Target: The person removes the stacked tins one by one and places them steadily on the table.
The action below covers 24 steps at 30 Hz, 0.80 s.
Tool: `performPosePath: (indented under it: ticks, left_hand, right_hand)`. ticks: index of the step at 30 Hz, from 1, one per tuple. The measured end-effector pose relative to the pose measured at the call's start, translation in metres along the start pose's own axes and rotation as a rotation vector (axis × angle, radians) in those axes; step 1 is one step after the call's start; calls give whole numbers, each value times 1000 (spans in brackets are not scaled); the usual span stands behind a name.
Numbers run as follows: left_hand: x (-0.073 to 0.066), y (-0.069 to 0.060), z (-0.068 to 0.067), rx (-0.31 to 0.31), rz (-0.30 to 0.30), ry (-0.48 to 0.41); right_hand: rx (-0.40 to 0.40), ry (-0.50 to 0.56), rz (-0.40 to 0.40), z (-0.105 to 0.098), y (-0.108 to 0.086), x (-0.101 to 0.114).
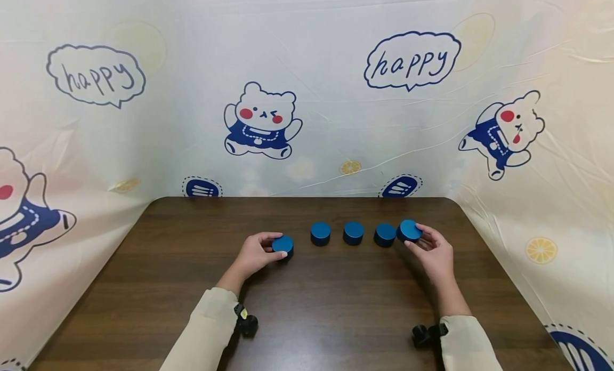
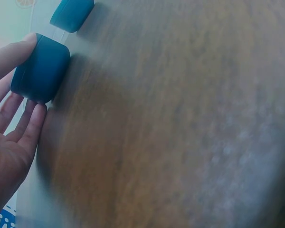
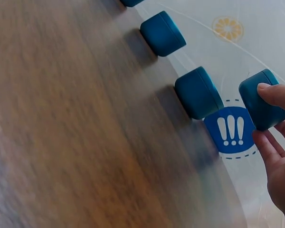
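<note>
My left hand pinches a short blue cylinder between thumb and fingers at the left end of a row. In the left wrist view this cylinder appears to stand on the tabletop. My right hand grips another blue cylinder by its side at the row's right end. The right wrist view shows that cylinder raised off the table, with a thin seam near its top. Between the hands stand three matching cylinders, the left, the middle and the right one.
A dark brown wooden table lies under both hands, its far edge just behind the row. Behind and beside it hangs a pale printed cloth with cartoon bears. A small black device is strapped on the left wrist, another on the right.
</note>
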<state>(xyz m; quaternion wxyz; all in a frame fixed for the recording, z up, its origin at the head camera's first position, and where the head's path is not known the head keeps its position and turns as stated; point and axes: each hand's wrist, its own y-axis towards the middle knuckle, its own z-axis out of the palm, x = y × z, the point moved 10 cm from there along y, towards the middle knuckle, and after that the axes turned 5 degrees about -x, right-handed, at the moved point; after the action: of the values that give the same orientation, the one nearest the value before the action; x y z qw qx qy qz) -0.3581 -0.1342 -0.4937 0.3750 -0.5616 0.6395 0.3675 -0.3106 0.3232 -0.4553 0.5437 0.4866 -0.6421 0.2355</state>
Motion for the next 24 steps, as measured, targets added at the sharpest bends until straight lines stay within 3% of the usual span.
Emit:
performPosePath:
  ticks: [24]
  left_hand:
    - [0,-1,0,2,-12,-8]
  right_hand:
    - [-5,-97,47,-10,15,-29]
